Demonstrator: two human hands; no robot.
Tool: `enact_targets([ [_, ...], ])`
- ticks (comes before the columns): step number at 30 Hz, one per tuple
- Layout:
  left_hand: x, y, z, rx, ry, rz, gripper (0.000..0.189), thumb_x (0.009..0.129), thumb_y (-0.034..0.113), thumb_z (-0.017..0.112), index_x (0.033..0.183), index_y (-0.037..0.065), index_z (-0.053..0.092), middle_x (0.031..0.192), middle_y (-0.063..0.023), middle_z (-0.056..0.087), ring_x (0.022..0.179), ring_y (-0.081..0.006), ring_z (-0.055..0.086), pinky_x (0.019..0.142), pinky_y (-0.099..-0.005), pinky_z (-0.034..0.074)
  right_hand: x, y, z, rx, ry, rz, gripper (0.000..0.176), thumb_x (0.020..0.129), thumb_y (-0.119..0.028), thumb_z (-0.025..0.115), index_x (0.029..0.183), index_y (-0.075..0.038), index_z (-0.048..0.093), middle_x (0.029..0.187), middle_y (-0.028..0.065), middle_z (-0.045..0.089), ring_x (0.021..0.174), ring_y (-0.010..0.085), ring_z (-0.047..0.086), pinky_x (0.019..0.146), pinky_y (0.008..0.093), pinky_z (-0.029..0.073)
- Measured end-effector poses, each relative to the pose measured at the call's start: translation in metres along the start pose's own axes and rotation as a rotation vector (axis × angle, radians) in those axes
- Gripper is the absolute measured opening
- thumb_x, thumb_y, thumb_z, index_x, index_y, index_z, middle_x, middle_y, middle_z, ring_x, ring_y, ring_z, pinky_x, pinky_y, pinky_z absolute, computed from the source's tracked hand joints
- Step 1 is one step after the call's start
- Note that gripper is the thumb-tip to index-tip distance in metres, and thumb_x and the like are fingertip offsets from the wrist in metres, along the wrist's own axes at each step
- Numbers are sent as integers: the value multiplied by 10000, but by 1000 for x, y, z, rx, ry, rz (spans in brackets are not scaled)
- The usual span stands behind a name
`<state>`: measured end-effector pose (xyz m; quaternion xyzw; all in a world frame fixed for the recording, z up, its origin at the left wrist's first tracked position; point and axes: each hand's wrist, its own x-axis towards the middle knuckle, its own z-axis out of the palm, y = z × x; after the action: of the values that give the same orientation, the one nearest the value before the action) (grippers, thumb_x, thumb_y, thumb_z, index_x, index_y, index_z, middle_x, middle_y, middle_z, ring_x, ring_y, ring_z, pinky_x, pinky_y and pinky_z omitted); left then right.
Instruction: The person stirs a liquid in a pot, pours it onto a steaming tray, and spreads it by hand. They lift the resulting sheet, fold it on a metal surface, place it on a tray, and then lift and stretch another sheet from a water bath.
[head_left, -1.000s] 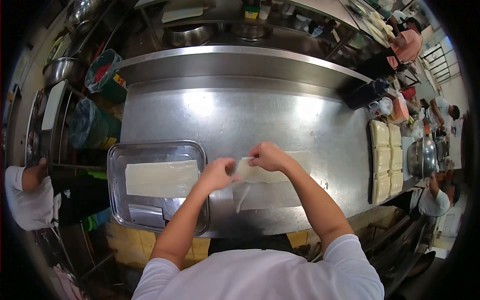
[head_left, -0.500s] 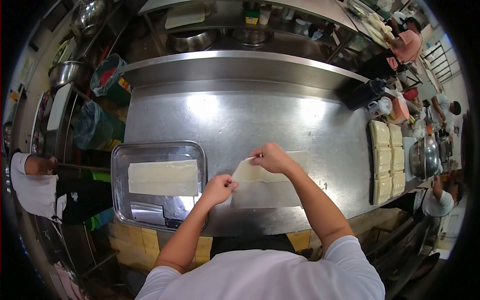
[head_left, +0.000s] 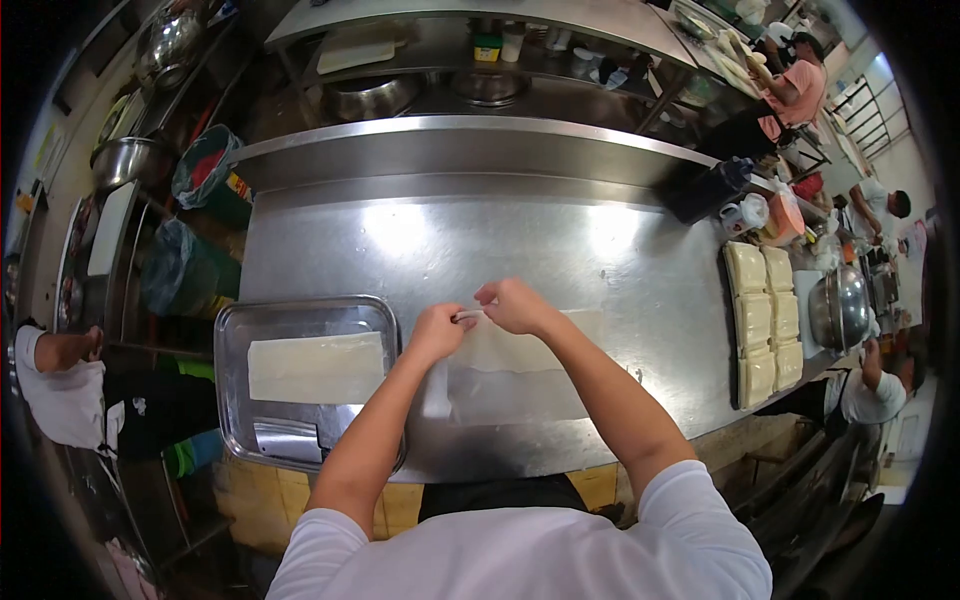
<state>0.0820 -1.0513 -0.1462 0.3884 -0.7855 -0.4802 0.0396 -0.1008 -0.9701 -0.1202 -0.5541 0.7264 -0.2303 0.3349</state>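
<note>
A thin, pale, translucent sheet (head_left: pixel 520 352) lies on the steel table in front of me. My left hand (head_left: pixel 436 332) is closed on the far left part of the sheet, where a small whitish folded bit shows at the fingertips. Just to its right, my right hand (head_left: pixel 514 306) is bent over the sheet's far edge, fingers curled; what its fingertips hold is too small to make out. Left of my hands, a metal tray (head_left: pixel 224 375) holds a pale rectangular stack of sheets (head_left: pixel 318 368) and a wide-bladed cleaver (head_left: pixel 287 438).
Packed pale blocks (head_left: pixel 753 318) stand in a dark tray at the table's right, beside a steel bowl (head_left: pixel 840 308). A dark bottle (head_left: pixel 712 190) lies near the back right corner. A raised steel ledge (head_left: pixel 470 150) runs along the back. Other people stand left and right.
My left hand has moved up and away from me, close to my right hand. My right hand has shifted slightly left. The sheet's lifted left corner is no longer held up as before.
</note>
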Motion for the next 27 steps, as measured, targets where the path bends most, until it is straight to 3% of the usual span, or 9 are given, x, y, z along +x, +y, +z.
enact_targets([
  [4, -9, 17, -10, 42, -2, -33, 230, 905, 278, 764, 1007, 73, 790, 809, -150, 742, 727, -219, 689, 713, -385, 533, 0, 8, -1, -119, -16, -108, 364, 779, -105, 626, 1109, -39, 766, 1067, 205, 758, 961, 381, 722, 840, 454, 559],
  [7, -16, 16, -13, 14, 16, 12, 231, 901, 272, 766, 1030, 83, 797, 829, -147, 752, 727, -218, 690, 711, -378, 536, 0, -5, -15, -189, -413, 132, 384, 745, -103, 641, 1101, -38, 768, 1035, 208, 759, 951, 370, 722, 822, 442, 561],
  [10, -19, 11, -15, -7, 44, 22, 228, 905, 271, 763, 1041, 92, 801, 841, -136, 760, 732, -209, 690, 715, -371, 540, 5, 35, -18, -305, -599, 282, 396, 725, -83, 649, 1101, -66, 774, 1007, 203, 760, 958, 347, 721, 812, 445, 559],
  [14, -14, 11, -18, -9, 31, -45, 219, 911, 256, 761, 1037, 81, 798, 858, -130, 769, 747, -198, 694, 724, -365, 543, -34, 62, -67, -522, -540, 312, 427, 735, -47, 701, 1136, -164, 789, 1025, 163, 765, 966, 317, 727, 828, 428, 574],
  [17, -4, 2, -13, 10, -14, -86, 229, 909, 244, 765, 1034, 53, 790, 870, -134, 772, 775, -196, 706, 738, -366, 549, -61, 63, -93, -609, -492, 390, 408, 770, -51, 696, 1147, -177, 789, 1056, 136, 766, 991, 318, 728, 854, 436, 579],
  [23, 26, -16, 5, 2, -74, -101, 282, 850, 243, 819, 1016, 18, 787, 892, -145, 777, 828, -214, 728, 783, -367, 565, -92, 112, -81, -660, -233, 265, 284, 859, -97, 598, 1071, -139, 781, 1061, 135, 753, 1031, 335, 699, 903, 477, 555],
  [27, 28, 3, -5, 127, -105, -147, 299, 812, 245, 846, 1006, 23, 797, 918, -157, 781, 835, -229, 740, 794, -364, 570, -103, 111, -82, -623, -168, 331, 258, 871, -125, 587, 1027, -138, 792, 1068, 145, 750, 1004, 350, 700, 886, 469, 564],
])
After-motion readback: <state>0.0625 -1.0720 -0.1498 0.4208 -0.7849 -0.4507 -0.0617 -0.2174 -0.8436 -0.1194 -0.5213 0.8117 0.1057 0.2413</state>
